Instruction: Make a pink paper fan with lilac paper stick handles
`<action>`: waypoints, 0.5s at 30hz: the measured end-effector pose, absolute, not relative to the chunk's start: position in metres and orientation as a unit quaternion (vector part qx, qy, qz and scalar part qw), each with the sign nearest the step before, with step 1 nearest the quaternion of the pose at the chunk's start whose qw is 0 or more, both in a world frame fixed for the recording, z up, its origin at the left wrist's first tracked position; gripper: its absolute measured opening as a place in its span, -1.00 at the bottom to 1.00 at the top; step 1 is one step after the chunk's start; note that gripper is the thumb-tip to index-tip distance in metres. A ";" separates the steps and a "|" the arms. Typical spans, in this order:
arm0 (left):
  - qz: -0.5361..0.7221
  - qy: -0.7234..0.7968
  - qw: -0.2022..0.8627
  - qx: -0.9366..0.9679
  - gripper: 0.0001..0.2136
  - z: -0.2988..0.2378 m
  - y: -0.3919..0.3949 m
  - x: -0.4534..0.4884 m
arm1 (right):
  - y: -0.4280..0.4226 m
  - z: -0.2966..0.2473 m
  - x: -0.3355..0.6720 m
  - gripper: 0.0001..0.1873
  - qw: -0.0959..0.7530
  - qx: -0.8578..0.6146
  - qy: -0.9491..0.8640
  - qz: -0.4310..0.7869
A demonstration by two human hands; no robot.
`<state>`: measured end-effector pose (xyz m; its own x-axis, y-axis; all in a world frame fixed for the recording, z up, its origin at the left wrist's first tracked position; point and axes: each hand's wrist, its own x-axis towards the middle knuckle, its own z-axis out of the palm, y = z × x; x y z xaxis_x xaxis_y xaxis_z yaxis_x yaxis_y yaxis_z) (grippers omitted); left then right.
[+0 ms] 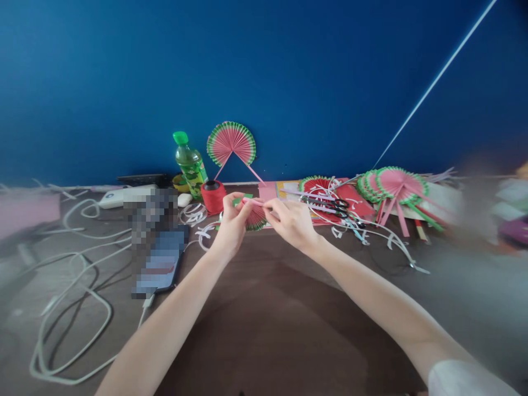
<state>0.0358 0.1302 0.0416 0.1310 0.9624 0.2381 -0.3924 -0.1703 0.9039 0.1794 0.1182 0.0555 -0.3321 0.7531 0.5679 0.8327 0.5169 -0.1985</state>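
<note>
Between my two hands is a small pleated paper fan (256,218), pink-red with a green edge, held above the table's far part. My left hand (234,220) pinches its left side between thumb and fingers. My right hand (292,219) pinches the pink strip at its upper right. The fingers partly cover the fan, so its full shape is hidden. Just left of my left hand stands a red spool of thread (213,197). Beyond my right hand lie black-handled scissors (340,205) among white paper scraps and red paper (358,199).
A finished watermelon-coloured fan (231,144) leans on the blue wall (289,77). Several similar fans (399,184) are piled at the right. A green-capped bottle (190,164), a phone (161,261) and a looped white cable (110,311) occupy the left side of the dark table (264,324).
</note>
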 end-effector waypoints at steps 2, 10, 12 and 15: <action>0.578 0.293 0.582 0.491 -0.66 0.042 0.131 0.034 | 0.118 0.055 0.178 -0.72 0.319 -0.492 -0.809 -0.041; 0.552 0.318 0.570 0.518 -0.76 0.042 0.140 0.021 | 0.121 0.071 0.187 -0.82 0.381 -0.438 -0.768 0.270; 0.533 0.324 0.567 0.538 -0.77 0.041 0.141 0.017 | 0.125 0.080 0.194 -0.84 0.385 -0.405 -0.741 0.372; 0.487 0.340 0.564 0.574 -0.75 0.040 0.140 0.012 | 0.131 0.090 0.201 -0.83 0.370 -0.364 -0.719 0.462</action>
<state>0.0121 0.1403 0.0403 0.2943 0.9394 0.1757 -0.1591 -0.1331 0.9782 0.2014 0.1310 0.0899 -0.4620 0.8650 0.1958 0.1808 0.3080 -0.9341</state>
